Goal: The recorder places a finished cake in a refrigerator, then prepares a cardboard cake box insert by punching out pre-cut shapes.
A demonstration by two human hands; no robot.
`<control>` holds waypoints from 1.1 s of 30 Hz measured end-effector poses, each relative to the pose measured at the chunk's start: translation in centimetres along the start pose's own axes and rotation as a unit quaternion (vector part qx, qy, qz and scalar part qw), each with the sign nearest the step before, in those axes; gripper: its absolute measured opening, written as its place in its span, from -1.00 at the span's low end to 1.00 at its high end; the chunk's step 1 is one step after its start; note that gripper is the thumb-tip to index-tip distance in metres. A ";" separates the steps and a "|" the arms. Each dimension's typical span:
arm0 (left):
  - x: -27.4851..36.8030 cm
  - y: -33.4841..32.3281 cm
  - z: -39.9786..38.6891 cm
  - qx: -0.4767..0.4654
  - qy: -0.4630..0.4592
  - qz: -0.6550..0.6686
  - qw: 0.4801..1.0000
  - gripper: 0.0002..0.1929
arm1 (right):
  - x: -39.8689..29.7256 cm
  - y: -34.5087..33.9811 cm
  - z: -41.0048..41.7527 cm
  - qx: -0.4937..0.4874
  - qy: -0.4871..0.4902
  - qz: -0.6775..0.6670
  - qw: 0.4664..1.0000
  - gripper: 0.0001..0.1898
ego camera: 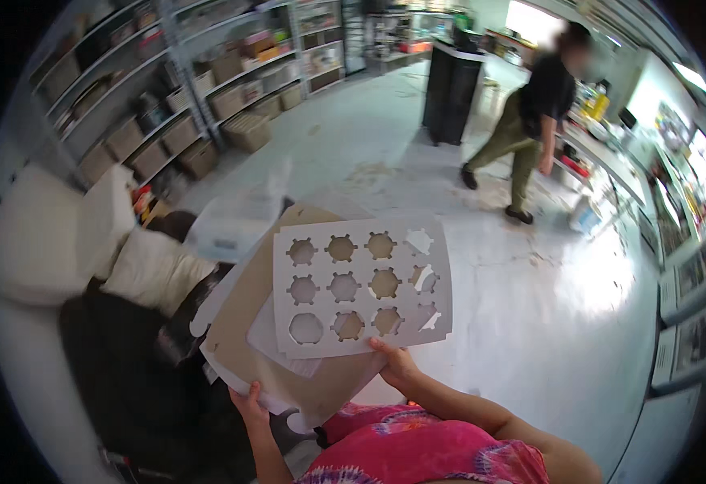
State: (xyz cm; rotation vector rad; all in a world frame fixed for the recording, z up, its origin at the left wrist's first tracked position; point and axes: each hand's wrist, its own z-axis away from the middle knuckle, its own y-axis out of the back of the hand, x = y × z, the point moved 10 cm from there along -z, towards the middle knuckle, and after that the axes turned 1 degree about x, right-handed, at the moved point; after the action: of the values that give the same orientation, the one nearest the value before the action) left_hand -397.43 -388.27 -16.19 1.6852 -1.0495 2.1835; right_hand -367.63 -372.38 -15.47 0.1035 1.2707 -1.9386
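A stack of flat sheets is held up before my body. On top lies a white cardboard cupcake insert [362, 308] with rows of notched round holes. Beneath it are a small white sheet [262, 330] and a larger brown cardboard sheet [226, 339], with more white pieces under that. My left hand [252, 406] grips the lower left edge of the stack, its thumb on top. My right hand [394, 363] pinches the lower edge of the insert and the sheets below, thumb on top. The undersides of the sheets and most fingers are hidden.
On the left, a cream cushion [147, 272] and dark items lie near a white foam-like block [108, 212]. Metal shelves [189, 91] with bins stand behind. A person [534, 115] is at the upper right, near a black cabinet [453, 91]. Grey drawer units [689, 339] line the right side.
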 end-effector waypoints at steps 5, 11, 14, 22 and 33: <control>-5.2 -20.6 6.8 -0.136 0.036 -0.032 0.989 -0.38 | -16.1 12.1 4.4 0.026 0.099 -0.066 0.993 -0.52; -11.0 -39.2 12.1 -0.235 0.074 -0.082 0.966 -0.43 | -29.1 22.8 8.3 0.074 0.166 -0.173 0.968 -0.57; -14.0 -47.6 13.1 -0.308 0.062 -0.112 0.943 -0.46 | -34.1 26.0 8.7 0.075 0.189 -0.210 0.956 -0.60; -25.5 -70.5 13.2 -0.434 0.119 -0.126 0.884 -0.45 | -49.5 32.2 3.3 0.142 0.256 -0.266 0.918 -0.65; -40.5 -106.2 21.9 -0.630 0.208 -0.098 0.742 -0.38 | -71.3 44.4 -1.1 0.257 0.404 -0.354 0.804 -0.68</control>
State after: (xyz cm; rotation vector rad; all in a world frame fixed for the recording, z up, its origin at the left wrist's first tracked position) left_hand -309.36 -313.73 -6.62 0.5701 -1.5250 1.0141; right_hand -290.68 -338.61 -15.65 0.9403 1.3441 -3.0576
